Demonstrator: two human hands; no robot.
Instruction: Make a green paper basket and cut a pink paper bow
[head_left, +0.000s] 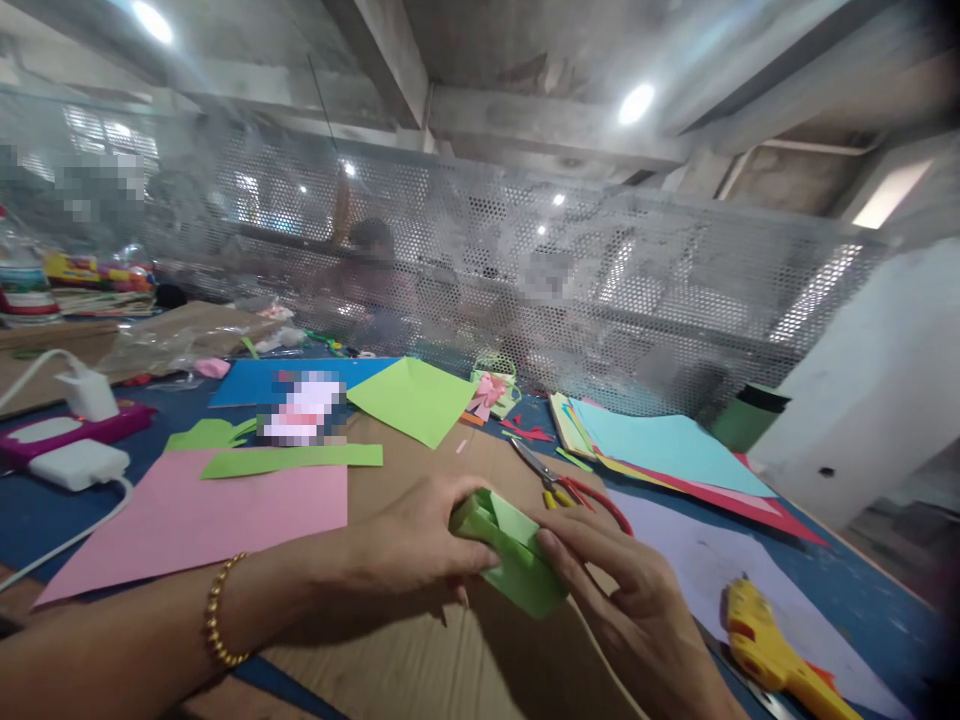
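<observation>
a yellow glue gun (772, 640) lies toward the right near corner of the surface (862, 597), partly over the near edge of a lilac sheet (697, 560). a brown cardboard sheet (375, 660) covers the middle of the surface and extends toward its near edge. the folded green paper piece (525, 575) is located above the middle of the cardboard sheet, between both hands. the left hand (420, 535), with a beaded bracelet (215, 612) at the wrist, grips the left end of the piece between thumb and fingers. the right hand (622, 580) pinches the right side of the piece with thumb and fingertips. a pink sheet (225, 520) lies at the left edge of the cardboard sheet; a green strip (292, 460) crosses its far edge. scissors (551, 475) with red handles lie near the right edge of the cardboard sheet. a magenta power strip (127, 425) sits toward the left edge of the surface. a green sheet (412, 400) lies at the far edge of the cardboard sheet, overlapping a blue sheet (244, 380). a stack of coloured paper (667, 445) lies toward the right far corner of the surface. a perforated panel (480, 270) stands along the far edge.
</observation>
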